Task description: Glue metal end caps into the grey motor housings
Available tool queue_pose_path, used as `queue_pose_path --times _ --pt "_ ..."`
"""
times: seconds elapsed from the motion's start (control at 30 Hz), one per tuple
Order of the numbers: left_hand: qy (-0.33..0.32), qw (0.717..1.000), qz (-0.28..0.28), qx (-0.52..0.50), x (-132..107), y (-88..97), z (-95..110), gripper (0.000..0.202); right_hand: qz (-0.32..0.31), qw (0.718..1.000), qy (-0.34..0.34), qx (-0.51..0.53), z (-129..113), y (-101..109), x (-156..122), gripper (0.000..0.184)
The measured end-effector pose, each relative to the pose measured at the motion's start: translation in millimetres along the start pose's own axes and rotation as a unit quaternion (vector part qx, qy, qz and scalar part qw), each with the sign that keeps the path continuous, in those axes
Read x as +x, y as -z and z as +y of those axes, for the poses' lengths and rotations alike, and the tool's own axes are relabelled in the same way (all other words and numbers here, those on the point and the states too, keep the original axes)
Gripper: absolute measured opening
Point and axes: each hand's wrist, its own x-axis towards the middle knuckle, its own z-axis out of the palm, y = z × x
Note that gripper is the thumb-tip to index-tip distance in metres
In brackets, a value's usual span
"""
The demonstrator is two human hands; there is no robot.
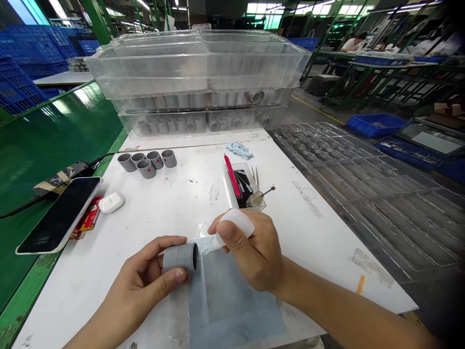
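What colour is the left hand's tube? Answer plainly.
Grey, as the head view shows on the tube in the left hand.

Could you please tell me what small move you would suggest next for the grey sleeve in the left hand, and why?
I'd probably keep the left hand steady on the grey sleeve and slowly ease the white piece in the right hand away, because clear film appears to run from it to the sleeve's open end, though the exact contact is hard to see.

Factory floor: grey floor (312, 97) with yellow line (316, 109), green steel-framed workbenches (366, 82) right, stacked blue plastic crates (32, 63) left, strip lights (123, 23) overhead.
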Motion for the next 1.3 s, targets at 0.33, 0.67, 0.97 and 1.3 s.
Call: queue_pose_path --times 0.33,0.67,0.97,1.3 --pt "0.000 1.000 -0.002 0.013 0.6 2.8 -0.8 0.051 0.001 1.000 -0.013 -0.022 0.9 -2.0 -0.1 0.047" --pt "-0.001 1.000 -0.005 -0.011 0.0 1.3 0.1 0.048 0.019 0.999 -0.026 -0.027 1.5 -2.7 -1.1 0.045" --pt "-0.004 1.000 -0.008 -0.019 -0.5 0.7 0.9 0.046 0.024 0.999 -0.025 -0.018 2.9 -2.5 -0.3 0.045" --pt "-0.006 1.000 -0.013 0.000 0.7 3.3 -1.6 0.045 0.035 0.999 -0.029 -0.001 0.6 -1.3 0.8 0.053"
